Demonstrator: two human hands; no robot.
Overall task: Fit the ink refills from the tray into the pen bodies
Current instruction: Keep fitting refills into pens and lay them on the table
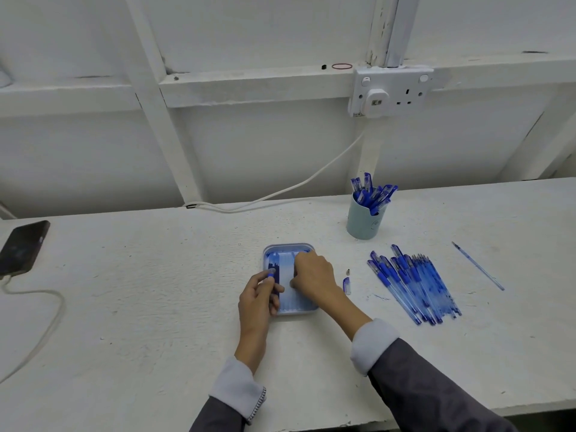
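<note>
A white table (156,307) is taken up as the work surface, and the blue tray (298,312) is set at its middle, straight in front of the person, presumably so that both hands reach it equally. Far left of the tray, a dark phone (23,247) is laid at the table's edge, out of the working area. To the right of the tray, a row of pens (411,285) is laid side by side; behind the tray and to its right, more pens are stood in a pale cup (363,221).

The left hand (258,297) is held over the tray's left edge, with its fingers and thumb closed round a pen body (275,280), which appears to be kept ready to receive a refill. The right hand (311,272) is lowered over the tray's right half with its fingers curled downward; whether anything is pinched cannot be told, since the fingertips are hidden. The ink refills (288,294) are seen lying lengthwise in the tray, between the two hands.

Well right of the tray, beyond the row, one loose refill (478,265) is laid alone. Just right of the tray, a small cap (346,285) and a metal tip (348,271) are set down, probably parted from the held body until the refill is seated.
</note>
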